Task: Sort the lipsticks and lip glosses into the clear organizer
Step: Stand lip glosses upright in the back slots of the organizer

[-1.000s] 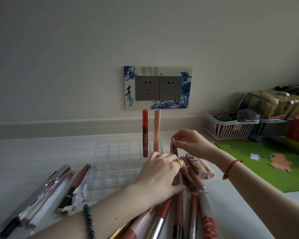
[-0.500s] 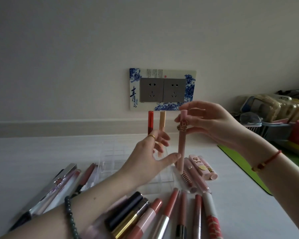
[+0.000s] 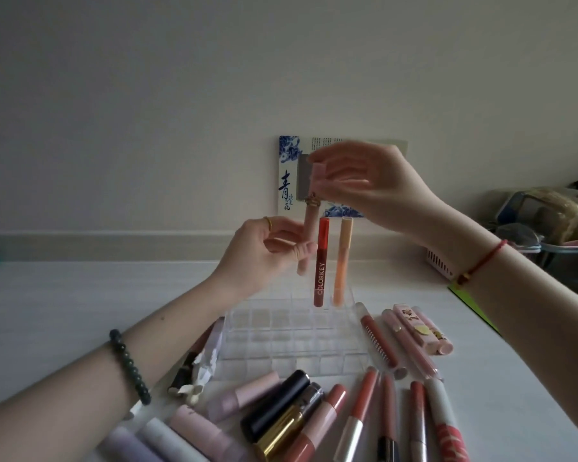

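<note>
A pale pink lip gloss (image 3: 310, 217) with a small gold charm hangs nearly upright above the back of the clear organizer (image 3: 291, 341). My right hand (image 3: 371, 191) pinches its cap from the top. My left hand (image 3: 264, 258) pinches its lower part between thumb and fingers. Just right of it, a red gloss (image 3: 321, 261) and an orange gloss (image 3: 342, 261) stand in the organizer's back row. The other cells look empty. Several loose lipsticks (image 3: 314, 421) and glosses (image 3: 411, 345) lie in front and to the right.
A wall socket with a blue-and-white surround (image 3: 287, 175) is behind my hands. White baskets with pouches (image 3: 548, 235) and a green mat (image 3: 471, 301) sit at the right. More tubes and a crumpled wrapper (image 3: 201, 365) lie left of the organizer.
My right hand lifted the pink gloss off the pile and carried it up and left over the organizer. My left hand rose from the pile and took its lower part.
</note>
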Tool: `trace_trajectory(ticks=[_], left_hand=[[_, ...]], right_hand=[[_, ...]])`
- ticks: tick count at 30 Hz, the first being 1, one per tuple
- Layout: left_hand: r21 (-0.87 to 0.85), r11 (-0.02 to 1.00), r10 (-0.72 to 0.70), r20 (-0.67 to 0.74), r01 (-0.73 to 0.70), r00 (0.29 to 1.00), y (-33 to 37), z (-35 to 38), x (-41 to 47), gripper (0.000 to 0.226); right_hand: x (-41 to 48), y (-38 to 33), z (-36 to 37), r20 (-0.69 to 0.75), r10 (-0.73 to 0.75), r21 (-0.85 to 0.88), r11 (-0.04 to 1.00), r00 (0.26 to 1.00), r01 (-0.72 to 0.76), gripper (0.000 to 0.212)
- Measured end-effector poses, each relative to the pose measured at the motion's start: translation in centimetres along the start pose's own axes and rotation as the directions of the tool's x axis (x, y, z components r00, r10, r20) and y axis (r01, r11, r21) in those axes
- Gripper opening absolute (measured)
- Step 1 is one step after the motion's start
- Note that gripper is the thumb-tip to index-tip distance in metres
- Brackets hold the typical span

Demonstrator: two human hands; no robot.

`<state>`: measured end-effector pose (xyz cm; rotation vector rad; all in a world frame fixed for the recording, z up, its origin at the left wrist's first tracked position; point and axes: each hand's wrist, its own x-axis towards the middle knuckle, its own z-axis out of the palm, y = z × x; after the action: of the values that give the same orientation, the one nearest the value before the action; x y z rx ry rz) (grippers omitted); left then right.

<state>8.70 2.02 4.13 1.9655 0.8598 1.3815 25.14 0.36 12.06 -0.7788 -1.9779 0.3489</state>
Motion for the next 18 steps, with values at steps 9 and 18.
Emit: trace_trajectory(ticks=[9, 18], left_hand=[[0.065, 0.989, -0.128, -0.044, 0.131, 0.991, -3.4, -0.4, 2.0, 0.011], [0.158, 0.974, -0.169, 0.015, 0.165, 0.985, -5.6, 0.4, 1.4, 0.013]], right_hand=[[2.4, 3.0, 1.9, 0.036, 0.084, -0.131, 0.988, 0.996, -0.079, 0.026], [1.4, 5.3, 2.6, 0.124, 0.165, -0.199, 0.97, 0.979, -0.138, 0.025]])
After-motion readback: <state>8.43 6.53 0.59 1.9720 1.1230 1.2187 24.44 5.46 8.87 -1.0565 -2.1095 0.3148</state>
